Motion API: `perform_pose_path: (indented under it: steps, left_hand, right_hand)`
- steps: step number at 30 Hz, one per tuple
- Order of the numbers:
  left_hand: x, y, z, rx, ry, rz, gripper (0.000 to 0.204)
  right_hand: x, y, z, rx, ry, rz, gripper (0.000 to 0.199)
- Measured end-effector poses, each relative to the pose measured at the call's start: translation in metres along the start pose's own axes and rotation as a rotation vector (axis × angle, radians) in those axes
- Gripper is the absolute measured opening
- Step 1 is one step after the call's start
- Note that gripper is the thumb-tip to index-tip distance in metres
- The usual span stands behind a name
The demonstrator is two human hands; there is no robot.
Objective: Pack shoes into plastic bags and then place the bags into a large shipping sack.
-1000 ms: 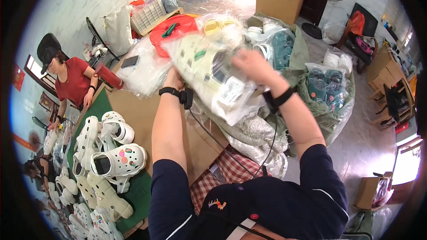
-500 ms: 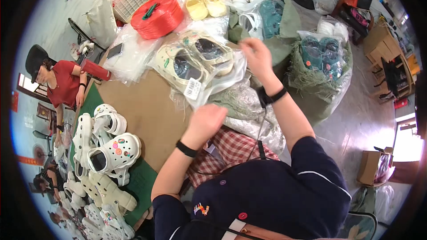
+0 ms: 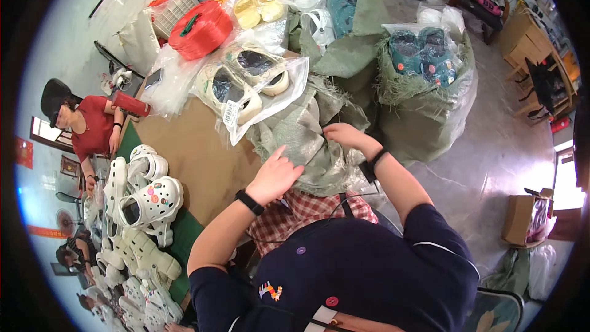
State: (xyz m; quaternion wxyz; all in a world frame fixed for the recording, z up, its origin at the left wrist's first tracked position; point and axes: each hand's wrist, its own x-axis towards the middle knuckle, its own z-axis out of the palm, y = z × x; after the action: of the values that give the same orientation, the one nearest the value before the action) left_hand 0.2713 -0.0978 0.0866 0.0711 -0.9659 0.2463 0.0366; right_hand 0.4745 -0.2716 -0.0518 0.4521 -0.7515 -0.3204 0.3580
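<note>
Both hands work at the mouth of a green woven sack slumped against the near right edge of the desk. The left hand rests flat on the sack cloth, fingers apart and closed on nothing. The right hand curls over the sack's rim, fingers together and seemingly pinching the fabric, though the grip itself is hidden.

The likely trouble: the sack is limp and leans off the desk, so a hard tug could spill it or drag down the clear bag of two cream clogs lying just beyond it.

Counted: three green sacks, one red round basket, one pair of yellow clogs farther off, and many white clogs piled at left, too many to count.
</note>
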Motion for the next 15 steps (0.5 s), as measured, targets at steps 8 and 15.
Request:
perform_pose_path:
  steps: [8, 15]
  left_hand:
    - [-0.035, 0.018, -0.001, -0.032, -0.215, -0.208, 0.015]
    - [-0.002, 0.017, -0.016, -0.262, -0.086, -0.371, 0.024]
  right_hand:
    - [0.063, 0.068, 0.022, -0.998, -0.428, 0.358, 0.05]
    - [0.039, -0.047, -0.133, -1.654, 0.497, 0.142, 0.029]
